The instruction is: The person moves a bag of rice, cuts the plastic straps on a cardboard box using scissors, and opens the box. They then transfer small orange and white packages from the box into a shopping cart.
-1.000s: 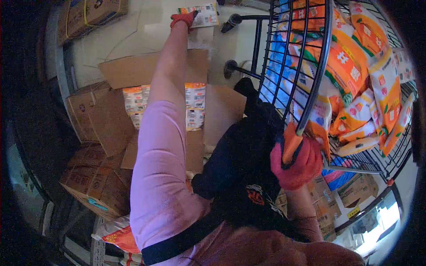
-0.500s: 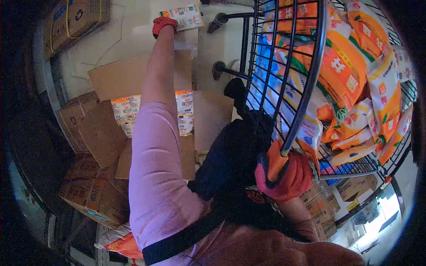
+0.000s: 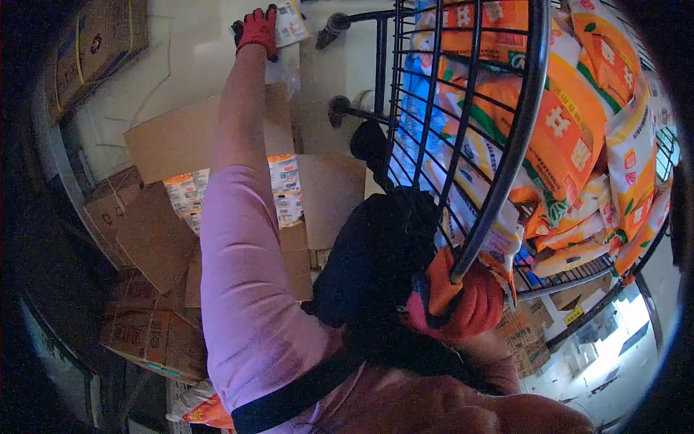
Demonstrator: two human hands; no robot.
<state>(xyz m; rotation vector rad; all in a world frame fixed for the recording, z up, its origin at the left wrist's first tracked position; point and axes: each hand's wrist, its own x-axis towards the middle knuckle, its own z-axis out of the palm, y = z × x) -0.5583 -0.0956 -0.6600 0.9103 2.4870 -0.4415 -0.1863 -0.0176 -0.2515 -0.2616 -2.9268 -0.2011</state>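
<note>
My left hand (image 3: 258, 32), in a red glove with dark fingertips, is stretched far out with its fingers spread. Beside it, partly behind the fingers, a white printed packet (image 3: 291, 23) lies on the pale floor. My right hand (image 3: 463, 300), also in a red glove, is closed around the dark bar of a wire shopping cart (image 3: 531, 79). An orange piece shows at that grip. Orange and white printed bags (image 3: 567, 126) fill the cart. Below my left forearm, an open cardboard box (image 3: 332, 195) holds rows of small white and orange packets (image 3: 285, 181).
A strapped carton (image 3: 97, 54) stands at the upper left. Another carton (image 3: 155, 325) sits at the lower left, near an orange bag (image 3: 210, 412). Cart wheels (image 3: 338, 110) rest on the floor between the box and the cart. More cartons (image 3: 528, 340) lie at the lower right.
My left hand has opened its fingers and come off the packet, which now shows higher in view. The whole view has shifted slightly. My right hand keeps its hold on the cart.
</note>
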